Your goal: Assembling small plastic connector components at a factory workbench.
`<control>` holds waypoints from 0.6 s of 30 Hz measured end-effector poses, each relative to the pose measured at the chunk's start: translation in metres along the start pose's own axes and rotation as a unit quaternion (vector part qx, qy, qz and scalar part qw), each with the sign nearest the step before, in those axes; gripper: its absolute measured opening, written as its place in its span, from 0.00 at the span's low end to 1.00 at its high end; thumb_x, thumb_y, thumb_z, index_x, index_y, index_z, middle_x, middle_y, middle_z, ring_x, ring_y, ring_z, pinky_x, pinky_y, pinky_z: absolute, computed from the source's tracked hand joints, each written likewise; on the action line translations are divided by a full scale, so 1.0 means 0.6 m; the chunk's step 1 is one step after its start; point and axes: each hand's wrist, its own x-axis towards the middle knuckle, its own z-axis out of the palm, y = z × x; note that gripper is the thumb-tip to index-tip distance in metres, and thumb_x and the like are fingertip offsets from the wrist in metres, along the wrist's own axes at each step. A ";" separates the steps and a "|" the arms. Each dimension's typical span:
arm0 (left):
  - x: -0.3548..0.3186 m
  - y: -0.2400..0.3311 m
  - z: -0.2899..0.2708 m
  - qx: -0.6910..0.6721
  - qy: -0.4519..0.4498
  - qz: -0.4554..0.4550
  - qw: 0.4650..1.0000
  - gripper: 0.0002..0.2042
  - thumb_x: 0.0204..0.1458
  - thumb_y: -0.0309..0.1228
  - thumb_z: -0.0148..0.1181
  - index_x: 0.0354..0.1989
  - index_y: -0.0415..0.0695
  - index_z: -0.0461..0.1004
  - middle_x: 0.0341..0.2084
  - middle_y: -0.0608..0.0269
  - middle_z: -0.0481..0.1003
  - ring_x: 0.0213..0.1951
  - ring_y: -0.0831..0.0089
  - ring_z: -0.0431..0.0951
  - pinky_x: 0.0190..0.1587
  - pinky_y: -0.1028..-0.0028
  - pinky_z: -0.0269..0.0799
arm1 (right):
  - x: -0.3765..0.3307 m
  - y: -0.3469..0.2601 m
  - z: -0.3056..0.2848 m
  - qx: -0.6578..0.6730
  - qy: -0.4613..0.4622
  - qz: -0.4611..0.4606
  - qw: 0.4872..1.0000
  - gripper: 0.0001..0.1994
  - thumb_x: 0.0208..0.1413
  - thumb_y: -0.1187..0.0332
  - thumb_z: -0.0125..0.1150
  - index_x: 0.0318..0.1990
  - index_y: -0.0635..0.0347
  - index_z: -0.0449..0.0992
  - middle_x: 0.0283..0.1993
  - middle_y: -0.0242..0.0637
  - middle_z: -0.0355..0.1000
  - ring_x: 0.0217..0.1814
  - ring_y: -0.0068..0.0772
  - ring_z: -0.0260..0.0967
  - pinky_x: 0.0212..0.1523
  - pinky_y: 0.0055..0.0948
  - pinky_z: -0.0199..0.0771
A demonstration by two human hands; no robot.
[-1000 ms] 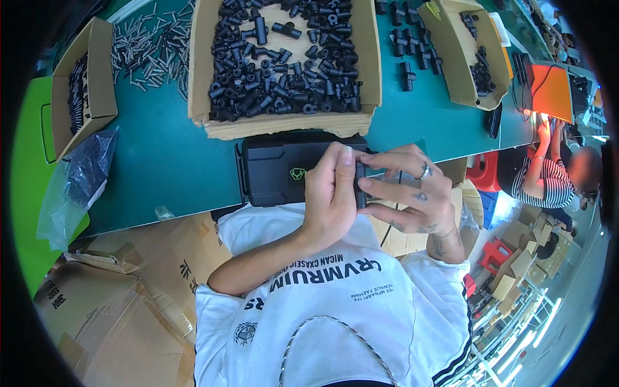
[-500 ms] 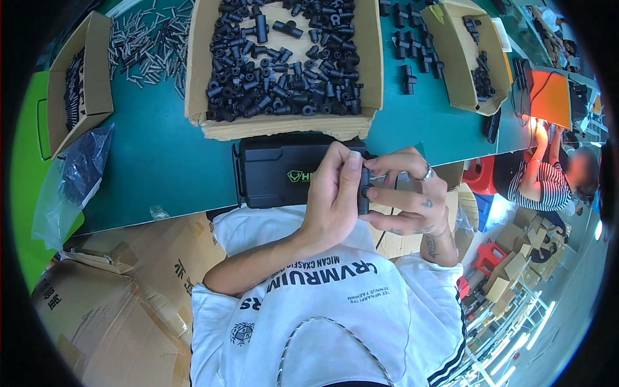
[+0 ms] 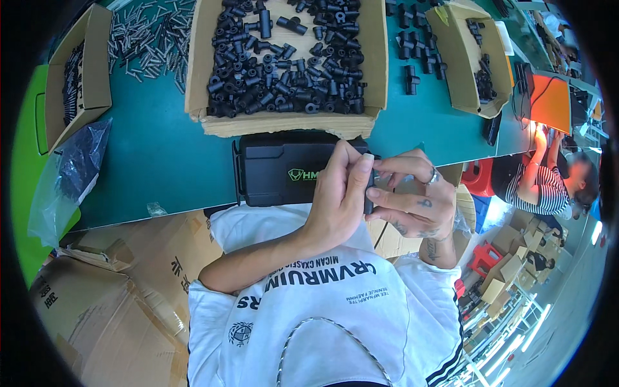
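Hands closed on small black part above case

Left hand [image 3: 338, 193] and right hand [image 3: 406, 200] both pinch one small black part [image 3: 369, 193], held between fingertips just over the right end of the black case [image 3: 284, 169] at the table's [image 3: 161, 161] near edge. Risk, as judged: grip is fingertip-only; a slip would likely drop the part off the edge toward the cardboard boxes [image 3: 116, 290] below.
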 end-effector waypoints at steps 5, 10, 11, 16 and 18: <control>0.002 0.010 0.002 -0.016 -0.014 -0.007 1.000 0.12 0.68 0.34 0.48 0.33 0.40 0.62 0.16 0.70 0.62 0.20 0.86 0.59 0.21 0.77 0.57 | 0.002 -0.008 -0.004 -0.019 -0.011 -0.003 1.000 0.19 0.38 0.63 0.76 0.39 0.61 0.84 0.49 0.53 0.74 0.41 0.41 0.72 0.35 0.30 0.73; 0.005 0.027 0.003 -0.072 -0.039 -0.025 0.996 0.13 0.69 0.38 0.44 0.34 0.42 0.62 0.20 0.71 0.63 0.20 0.88 0.59 0.19 0.81 0.55 | -0.002 -0.004 0.004 -0.018 0.006 -0.011 1.000 0.20 0.34 0.68 0.78 0.40 0.61 0.84 0.52 0.51 0.73 0.42 0.38 0.74 0.33 0.29 0.76; 0.006 0.032 0.003 -0.097 -0.056 -0.012 0.994 0.16 0.70 0.43 0.39 0.35 0.44 0.62 0.23 0.72 0.64 0.19 0.90 0.59 0.16 0.85 0.53 | -0.006 0.001 0.011 -0.003 0.039 -0.017 0.999 0.21 0.34 0.68 0.79 0.40 0.61 0.84 0.51 0.52 0.74 0.41 0.38 0.74 0.33 0.29 0.76; 0.002 0.044 -0.002 -0.133 -0.060 -0.088 0.985 0.19 0.70 0.47 0.36 0.37 0.43 0.63 0.22 0.70 0.67 0.16 0.89 0.61 0.13 0.85 0.53 | -0.010 0.007 0.011 0.004 0.077 -0.014 0.997 0.22 0.33 0.67 0.81 0.40 0.62 0.84 0.48 0.53 0.75 0.38 0.36 0.75 0.35 0.27 0.76; 0.000 0.064 -0.009 -0.180 -0.066 -0.147 0.970 0.20 0.70 0.48 0.35 0.38 0.43 0.64 0.21 0.70 0.67 0.16 0.89 0.61 0.13 0.85 0.52 | -0.005 0.010 0.013 0.017 0.094 -0.049 0.994 0.21 0.32 0.67 0.81 0.39 0.62 0.84 0.46 0.52 0.76 0.37 0.35 0.75 0.35 0.26 0.76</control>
